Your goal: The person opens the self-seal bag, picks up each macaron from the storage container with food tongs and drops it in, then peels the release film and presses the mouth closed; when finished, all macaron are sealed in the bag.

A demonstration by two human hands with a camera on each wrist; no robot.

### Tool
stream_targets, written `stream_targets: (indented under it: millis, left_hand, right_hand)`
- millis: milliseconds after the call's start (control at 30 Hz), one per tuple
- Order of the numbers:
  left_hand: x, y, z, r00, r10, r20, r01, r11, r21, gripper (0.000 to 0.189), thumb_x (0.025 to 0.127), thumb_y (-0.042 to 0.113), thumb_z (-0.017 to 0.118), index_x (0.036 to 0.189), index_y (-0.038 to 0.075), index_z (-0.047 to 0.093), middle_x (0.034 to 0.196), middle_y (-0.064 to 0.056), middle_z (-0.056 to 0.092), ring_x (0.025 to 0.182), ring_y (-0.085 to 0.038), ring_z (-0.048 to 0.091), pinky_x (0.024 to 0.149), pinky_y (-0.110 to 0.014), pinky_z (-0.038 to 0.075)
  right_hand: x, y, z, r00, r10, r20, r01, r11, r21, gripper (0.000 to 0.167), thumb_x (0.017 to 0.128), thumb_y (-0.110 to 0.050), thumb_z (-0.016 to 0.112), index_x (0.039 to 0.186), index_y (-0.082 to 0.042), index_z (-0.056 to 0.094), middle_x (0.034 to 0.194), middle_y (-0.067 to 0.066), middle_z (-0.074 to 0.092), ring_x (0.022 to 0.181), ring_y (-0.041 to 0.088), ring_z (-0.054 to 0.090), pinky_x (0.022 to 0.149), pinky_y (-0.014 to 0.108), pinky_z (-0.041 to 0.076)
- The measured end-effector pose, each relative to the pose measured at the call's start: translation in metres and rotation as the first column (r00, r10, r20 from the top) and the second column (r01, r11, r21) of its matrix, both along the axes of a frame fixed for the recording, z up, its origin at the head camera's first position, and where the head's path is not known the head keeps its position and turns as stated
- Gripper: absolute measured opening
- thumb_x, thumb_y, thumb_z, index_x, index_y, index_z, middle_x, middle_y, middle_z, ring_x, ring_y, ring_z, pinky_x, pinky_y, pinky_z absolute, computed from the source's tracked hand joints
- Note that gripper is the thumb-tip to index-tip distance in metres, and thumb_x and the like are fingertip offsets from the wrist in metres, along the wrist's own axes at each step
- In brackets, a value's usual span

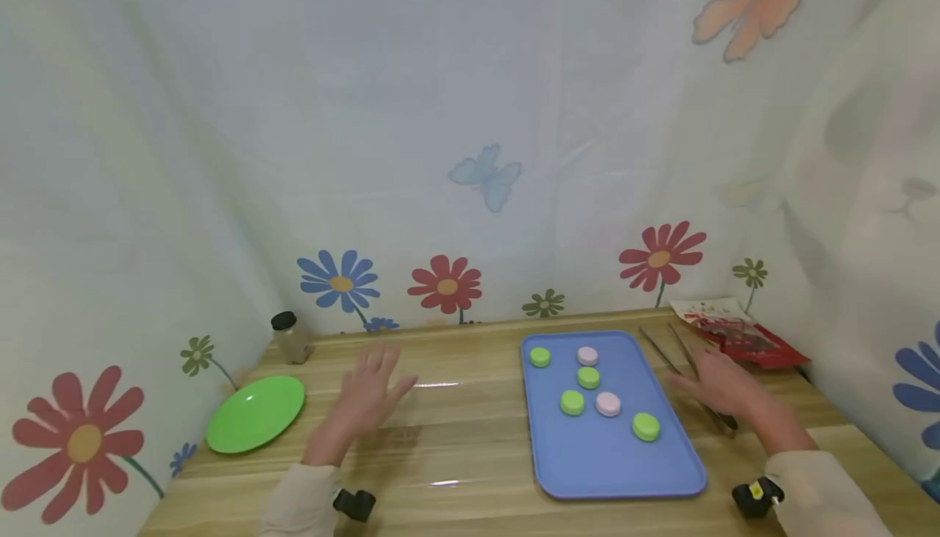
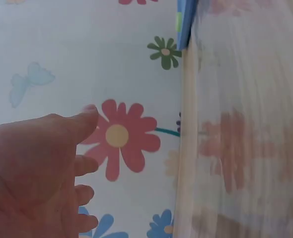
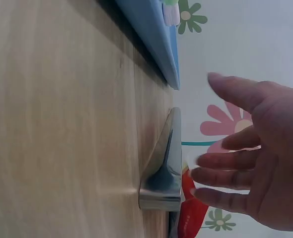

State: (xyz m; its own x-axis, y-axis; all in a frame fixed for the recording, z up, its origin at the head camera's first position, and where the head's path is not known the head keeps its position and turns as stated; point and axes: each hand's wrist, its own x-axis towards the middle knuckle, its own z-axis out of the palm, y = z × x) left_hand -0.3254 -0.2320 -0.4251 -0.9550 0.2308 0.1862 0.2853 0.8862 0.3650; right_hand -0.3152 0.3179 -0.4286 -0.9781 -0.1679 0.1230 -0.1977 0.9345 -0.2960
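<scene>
My left hand (image 1: 365,394) hovers with fingers spread over the wooden table, between the green plate and the blue tray, holding nothing. Over on the right side, my right hand (image 1: 727,382) is held above a pair of metal tongs (image 3: 161,171), its fingers loosely extended and apart from them in the right wrist view. The tongs lie along the right side of the blue tray (image 1: 609,468), partly hidden by that hand in the head view. On the tray sit several green macarons (image 1: 572,402) and two pale pink macarons (image 1: 608,404).
A green plate (image 1: 255,414) lies at the table's left edge. Behind it stands a small jar (image 1: 295,344) with a black lid. A red and white bag (image 1: 756,344) rests at the back right corner. A printed curtain (image 1: 411,113) hangs behind and beside the table.
</scene>
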Motion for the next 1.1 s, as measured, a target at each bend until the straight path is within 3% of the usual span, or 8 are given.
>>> stream_targets:
  millis: [100, 233, 333, 433, 600, 800, 967, 1100]
  left_hand:
    - [0.000, 0.012, 0.003, 1.000, -0.020, 0.004, 0.020, 0.999, 0.032, 0.073, 0.103, 0.050, 0.047, 0.155, 0.001, 0.032, 0.162, -0.028, 0.016, 0.147, -0.052, 0.006, 0.111, -0.075, 0.007]
    - [0.003, 0.034, -0.001, 0.991, -0.122, 0.064, 0.117, 0.990, 0.075, 0.068, 0.105, 0.044, 0.048, 0.154, 0.000, 0.033, 0.160, -0.028, 0.022, 0.147, -0.052, 0.010, 0.112, -0.073, 0.012]
    - [0.007, 0.052, -0.006, 0.961, -0.233, 0.151, 0.226, 0.972, 0.059, 0.059, 0.108, 0.036, 0.043, 0.153, -0.001, 0.034, 0.159, -0.027, 0.025, 0.146, -0.051, 0.015, 0.115, -0.067, 0.016]
    - [0.008, 0.067, -0.009, 0.937, -0.282, 0.205, 0.285, 0.958, 0.016, 0.050, 0.110, 0.027, 0.039, 0.151, -0.001, 0.038, 0.158, -0.026, 0.029, 0.146, -0.049, 0.020, 0.117, -0.061, 0.022]
    - [0.009, 0.091, -0.015, 0.946, -0.274, 0.174, 0.282, 0.959, -0.024, 0.045, 0.108, 0.019, 0.043, 0.147, -0.002, 0.045, 0.154, -0.029, 0.035, 0.142, -0.052, 0.026, 0.114, -0.061, 0.028]
    - [0.008, 0.111, -0.037, 0.948, -0.259, 0.187, 0.280, 0.955, -0.101, 0.058, 0.104, 0.035, 0.053, 0.149, 0.001, 0.042, 0.156, -0.028, 0.031, 0.145, -0.050, 0.022, 0.113, -0.067, 0.023]
    - [0.002, 0.113, -0.063, 0.950, -0.193, 0.244, 0.234, 0.960, -0.154, 0.066, 0.105, 0.053, 0.038, 0.158, 0.013, 0.030, 0.165, -0.020, 0.012, 0.150, -0.042, 0.005, 0.114, -0.070, 0.011]
    - [0.005, 0.114, -0.063, 0.950, -0.177, 0.258, 0.220, 0.965, -0.146, 0.064, 0.106, 0.052, 0.036, 0.159, 0.016, 0.029, 0.166, -0.018, 0.008, 0.151, -0.039, 0.003, 0.114, -0.070, 0.009]
  right_hand:
    - [-0.003, 0.003, 0.001, 0.999, 0.031, 0.022, -0.031, 0.999, -0.017, 0.072, 0.091, -0.038, 0.072, 0.117, 0.026, 0.050, 0.104, 0.038, 0.060, 0.097, 0.050, 0.061, 0.085, 0.060, 0.052]
    - [-0.006, 0.006, -0.003, 0.997, 0.037, 0.062, -0.034, 0.998, -0.052, 0.058, 0.087, -0.032, 0.076, 0.104, 0.019, 0.056, 0.087, 0.018, 0.060, 0.080, 0.031, 0.059, 0.073, 0.051, 0.054]
    - [-0.006, 0.009, -0.008, 0.996, 0.037, 0.081, -0.032, 0.997, -0.063, 0.047, 0.086, -0.029, 0.078, 0.095, 0.013, 0.057, 0.081, 0.012, 0.056, 0.075, 0.026, 0.055, 0.068, 0.045, 0.052]
    - [-0.005, 0.011, -0.012, 0.996, 0.067, 0.057, -0.063, 0.996, -0.071, 0.033, 0.084, -0.023, 0.078, 0.082, 0.002, 0.056, 0.071, 0.005, 0.053, 0.066, 0.020, 0.050, 0.059, 0.037, 0.046]
    - [-0.002, 0.013, -0.014, 0.994, 0.114, 0.007, -0.113, 0.991, -0.070, 0.030, 0.083, -0.017, 0.078, 0.071, -0.006, 0.053, 0.062, -0.002, 0.049, 0.058, 0.014, 0.044, 0.053, 0.031, 0.039]
    - [0.000, 0.014, -0.017, 0.991, 0.136, 0.006, -0.136, 0.989, -0.065, 0.033, 0.082, -0.016, 0.078, 0.065, -0.009, 0.051, 0.057, -0.005, 0.045, 0.054, 0.011, 0.042, 0.051, 0.028, 0.036]
    - [0.000, 0.013, -0.015, 0.991, 0.129, 0.017, -0.128, 0.989, -0.069, 0.032, 0.082, -0.016, 0.078, 0.067, -0.008, 0.051, 0.059, -0.004, 0.046, 0.055, 0.012, 0.043, 0.051, 0.029, 0.037]
    - [-0.001, 0.013, -0.014, 0.992, 0.117, 0.052, -0.113, 0.991, -0.074, 0.030, 0.084, -0.015, 0.077, 0.071, -0.006, 0.052, 0.062, -0.002, 0.049, 0.057, 0.013, 0.045, 0.052, 0.029, 0.039]
